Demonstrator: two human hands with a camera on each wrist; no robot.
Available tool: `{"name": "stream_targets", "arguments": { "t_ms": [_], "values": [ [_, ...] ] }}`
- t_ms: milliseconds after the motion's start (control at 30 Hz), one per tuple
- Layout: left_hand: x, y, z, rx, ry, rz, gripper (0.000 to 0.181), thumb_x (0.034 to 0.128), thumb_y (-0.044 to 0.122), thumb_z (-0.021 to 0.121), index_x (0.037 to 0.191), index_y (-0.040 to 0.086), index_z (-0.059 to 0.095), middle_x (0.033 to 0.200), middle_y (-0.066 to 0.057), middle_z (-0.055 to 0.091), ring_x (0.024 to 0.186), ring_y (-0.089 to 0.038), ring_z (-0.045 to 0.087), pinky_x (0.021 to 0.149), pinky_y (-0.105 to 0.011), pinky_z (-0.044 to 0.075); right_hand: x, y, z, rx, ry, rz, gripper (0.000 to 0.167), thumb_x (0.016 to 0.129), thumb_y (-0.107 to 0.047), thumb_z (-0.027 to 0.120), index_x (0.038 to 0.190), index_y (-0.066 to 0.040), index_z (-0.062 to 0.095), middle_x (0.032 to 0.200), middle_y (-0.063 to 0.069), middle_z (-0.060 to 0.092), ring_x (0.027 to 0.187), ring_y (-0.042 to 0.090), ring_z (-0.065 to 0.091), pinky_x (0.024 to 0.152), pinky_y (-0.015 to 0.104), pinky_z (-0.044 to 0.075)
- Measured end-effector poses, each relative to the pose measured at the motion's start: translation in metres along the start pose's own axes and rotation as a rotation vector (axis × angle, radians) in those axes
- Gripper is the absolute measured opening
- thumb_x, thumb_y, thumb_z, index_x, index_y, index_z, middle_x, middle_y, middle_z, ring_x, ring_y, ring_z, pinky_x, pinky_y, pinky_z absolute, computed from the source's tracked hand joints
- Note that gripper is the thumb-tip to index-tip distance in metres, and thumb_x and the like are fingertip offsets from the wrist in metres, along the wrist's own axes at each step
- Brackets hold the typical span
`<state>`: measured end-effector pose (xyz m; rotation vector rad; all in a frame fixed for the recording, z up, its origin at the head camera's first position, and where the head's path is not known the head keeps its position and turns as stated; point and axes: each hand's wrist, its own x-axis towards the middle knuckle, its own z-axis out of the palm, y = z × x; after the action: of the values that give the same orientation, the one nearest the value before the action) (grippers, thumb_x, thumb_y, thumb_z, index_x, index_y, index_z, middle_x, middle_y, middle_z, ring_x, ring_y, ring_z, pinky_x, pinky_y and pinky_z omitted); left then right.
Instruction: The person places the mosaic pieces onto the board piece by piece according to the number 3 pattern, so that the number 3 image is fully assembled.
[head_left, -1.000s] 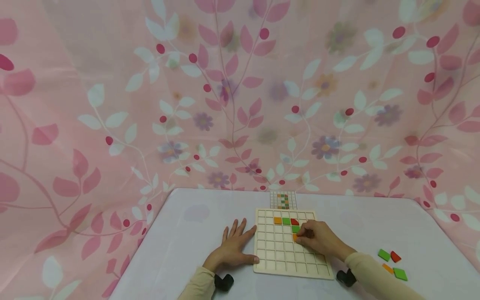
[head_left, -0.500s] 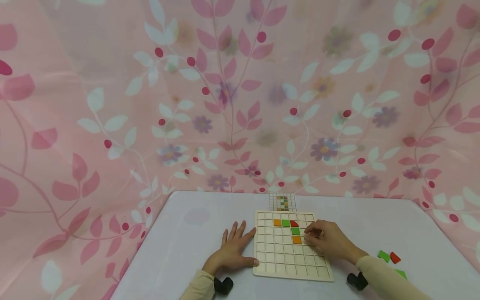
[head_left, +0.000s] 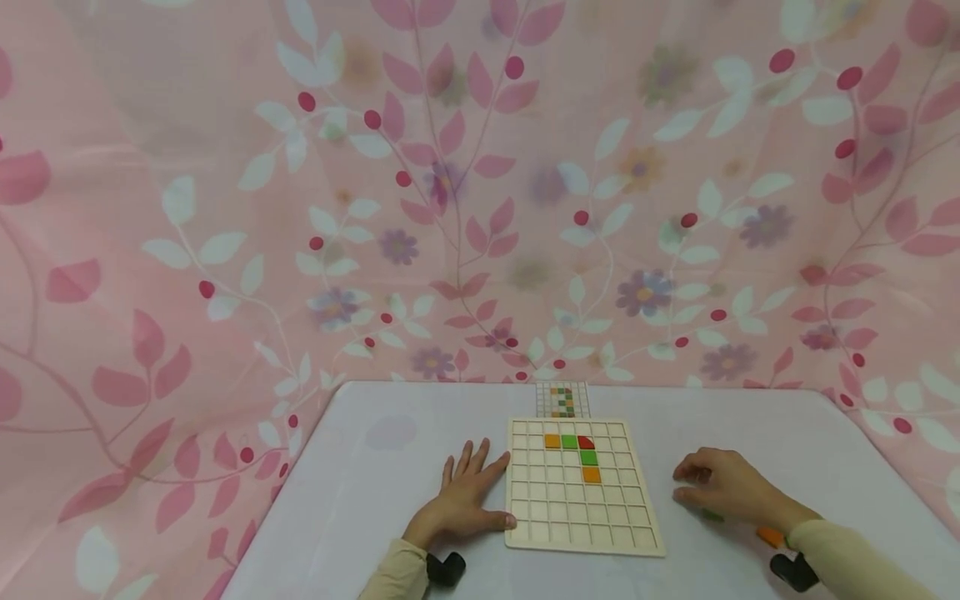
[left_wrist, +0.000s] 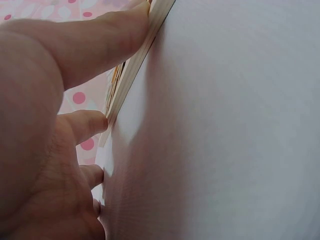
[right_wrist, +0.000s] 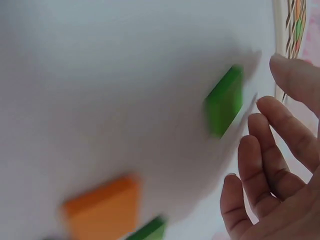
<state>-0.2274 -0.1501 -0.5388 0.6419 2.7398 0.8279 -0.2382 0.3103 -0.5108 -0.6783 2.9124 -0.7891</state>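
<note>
Just now the right hand (head_left: 723, 483) has left the pale wooden gridded board (head_left: 547, 504) and is out to the board's right, low over the white table (head_left: 420, 417) among loose pieces. Its thumb and fingers are apart, softly bent, nothing between them. Nearest to it, off the fingertips but apart from them: a flat green tile (right_wrist: 225, 102). Wristward of that, a flat orange tile (right_wrist: 105, 205), then part of a second green tile (right_wrist: 154, 231) at the wrist view's lower edge.

Reading: the orange square (head_left: 592, 475) on the board, left of this hand, looks seated in its cell and released. Beyond it lie a green square (head_left: 588, 458) and a red round-cornered piece (head_left: 586, 442), with another green square (head_left: 570, 442) and orange square (head_left: 552, 441) leftward. Five pieces set; the small white grid card (head_left: 562, 400) past the board's far edge shows more coloured cells than that.

Against earlier: one second ago, right fingers were on that orange square; half a second ago, just beside it. Loose red piece, visible then, not seen now, probably behind hand or wrist. Left hand (head_left: 463, 500) unchanged: fingers spread, thumb touching the board's left edge.
</note>
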Motion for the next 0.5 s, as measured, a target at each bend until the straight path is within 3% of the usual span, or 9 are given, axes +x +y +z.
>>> {"name": "stream_targets", "arguments": {
  "t_ms": [167, 500],
  "values": [
    [0.0, 0.001, -0.002, 0.002, 0.003, 0.003, 0.101, 0.0869, 0.054, 0.083, 0.167, 0.017, 0.034, 0.178, -0.023, 0.01, 0.164, -0.049, -0.002, 0.123, -0.077, -0.002, -0.017, 0.016, -0.009, -0.017, -0.017, 0.049, 0.034, 0.087, -0.043, 0.087, 0.106, -0.017, 0.076, 0.102, -0.011, 0.073, 0.091, 0.0, 0.067, 0.079, 0.024, 0.058],
    [-0.003, 0.006, -0.003, -0.014, 0.003, 0.0, 0.1, 0.087, 0.052, 0.083, 0.167, 0.016, 0.035, 0.177, -0.024, 0.01, 0.164, -0.05, -0.002, 0.124, -0.076, -0.002, -0.044, 0.028, -0.014, -0.04, -0.025, 0.025, 0.037, 0.086, -0.047, 0.086, 0.107, -0.019, 0.075, 0.103, -0.013, 0.073, 0.093, -0.007, 0.063, 0.077, 0.023, 0.056]
  ]
}}
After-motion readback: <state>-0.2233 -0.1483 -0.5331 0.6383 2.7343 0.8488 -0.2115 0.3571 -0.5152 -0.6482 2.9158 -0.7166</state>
